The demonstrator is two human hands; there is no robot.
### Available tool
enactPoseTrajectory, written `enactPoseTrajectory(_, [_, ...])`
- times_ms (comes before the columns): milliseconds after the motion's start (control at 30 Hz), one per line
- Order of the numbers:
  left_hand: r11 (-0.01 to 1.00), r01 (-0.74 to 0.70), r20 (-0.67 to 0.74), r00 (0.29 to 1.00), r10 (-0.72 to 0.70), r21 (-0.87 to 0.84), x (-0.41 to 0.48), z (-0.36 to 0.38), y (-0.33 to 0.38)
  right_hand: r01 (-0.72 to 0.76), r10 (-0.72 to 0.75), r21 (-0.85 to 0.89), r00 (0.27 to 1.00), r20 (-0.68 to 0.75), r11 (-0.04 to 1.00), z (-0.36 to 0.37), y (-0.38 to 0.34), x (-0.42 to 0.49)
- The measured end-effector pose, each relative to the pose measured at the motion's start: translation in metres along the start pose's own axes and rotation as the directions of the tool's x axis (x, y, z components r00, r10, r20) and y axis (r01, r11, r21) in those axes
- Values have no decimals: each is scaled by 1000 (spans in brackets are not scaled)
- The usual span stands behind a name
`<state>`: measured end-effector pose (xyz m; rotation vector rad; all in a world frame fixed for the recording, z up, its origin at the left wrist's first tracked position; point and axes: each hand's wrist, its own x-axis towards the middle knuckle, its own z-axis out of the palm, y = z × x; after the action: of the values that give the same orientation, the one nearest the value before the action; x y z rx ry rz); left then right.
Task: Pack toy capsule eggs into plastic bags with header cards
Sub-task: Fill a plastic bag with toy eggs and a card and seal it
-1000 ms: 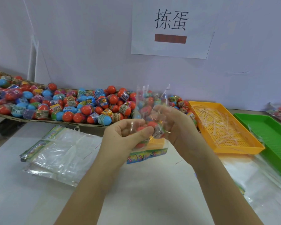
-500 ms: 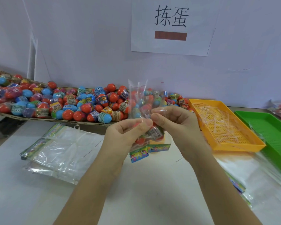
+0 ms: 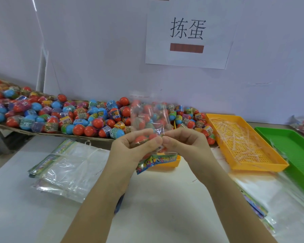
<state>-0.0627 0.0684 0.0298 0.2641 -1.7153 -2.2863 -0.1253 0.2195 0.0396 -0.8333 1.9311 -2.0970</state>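
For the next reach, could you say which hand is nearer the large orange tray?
Right. The right hand sits left of the large orange tray; the left hand is farther left.

Both hands, left hand (image 3: 132,148) and right hand (image 3: 186,144), pinch a clear bag (image 3: 148,118) holding capsule eggs (image 3: 140,139).

Clear bag (image 3: 148,118) with red eggs (image 3: 141,139) held upright, header card (image 3: 156,160) hanging below.

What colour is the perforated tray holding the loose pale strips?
Orange-yellow; the tray shows best in the head view.
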Motion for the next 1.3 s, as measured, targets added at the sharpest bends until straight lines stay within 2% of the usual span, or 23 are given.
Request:
enactPoseTrajectory(67, [998, -30, -28, 999, 29, -48, 2, -3, 0, -49, 48, 28, 999, 22, 998, -3, 2, 5])
enactPoseTrajectory(133, [992, -68, -89, 994, 58, -109, 5, -8, 2, -141, 144, 55, 988, -60, 989, -10, 6, 18])
enactPoseTrajectory(167, [989, -77, -113, 992, 63, -128, 7, -11, 2, -197, 196, 3, 971, -138, 980, -14, 10, 26])
enactPoseTrajectory(233, [982, -89, -140, 988, 66, -168, 10, -16, 3, -269, 188, -344, 949, -252, 899, -21, 23, 40])
enactPoseTrajectory(300, [972, -95, -164, 985, 60, -213, 12, -20, 3, -231, 120, -623, 969, -216, 747, -18, 33, 50])
enactPoseTrajectory(467, [979, -60, -156, 987, 30, -192, 14, -21, 2, -168, 101, -749, 986, -134, 641, 11, 47, 70])
enactPoseTrajectory(600, [986, -55, -125, 992, 36, -155, 13, -20, 1, -225, 110, -798, 974, -198, 559, 25, 55, 80])
enactPoseTrajectory(700, [994, -67, -108, 993, 57, -89, 13, -20, 0, -219, 26, -751, 965, -260, 622, 22, 59, 76])
enactPoseTrajectory(767, [996, -86, -92, 992, 85, -11, 13, -19, 0, -178, -57, -643, 943, -328, 745, 15, 56, 69])
enactPoseTrajectory(867, [992, -104, -67, 992, 108, 72, 12, -18, -1, 8, -201, -385, 863, -463, 923, 0, 33, 57])
enactPoseTrajectory(933, [983, -119, -64, 990, 129, 143, 10, -18, -2, 180, -257, -200, 838, -482, 963, -7, 6, 51])
enactPoseTrajectory(1000, [969, -136, -38, 988, 147, 207, 8, -17, -3, 325, -333, -91, 847, -414, 941, -11, -26, 44])
enactPoseTrajectory(1100, [942, -150, -2, 987, 158, 300, 4, -14, -4, 432, -478, -252, 863, -164, 866, -10, -64, 33])
enactPoseTrajectory(1167, [912, -167, 5, 984, 178, 375, 2, -12, -5, 426, -476, -433, 879, -9, 795, -8, -73, 28])
enactPoseTrajectory(1233, [880, -192, 34, 980, 197, 435, -1, -10, -6, 358, -409, -621, 910, 64, 698, -6, -75, 26])
enactPoseTrajectory(1300, [860, -217, 64, 975, 212, 462, -3, -8, -6, 306, -326, -725, 938, 118, 617, -2, -75, 26])
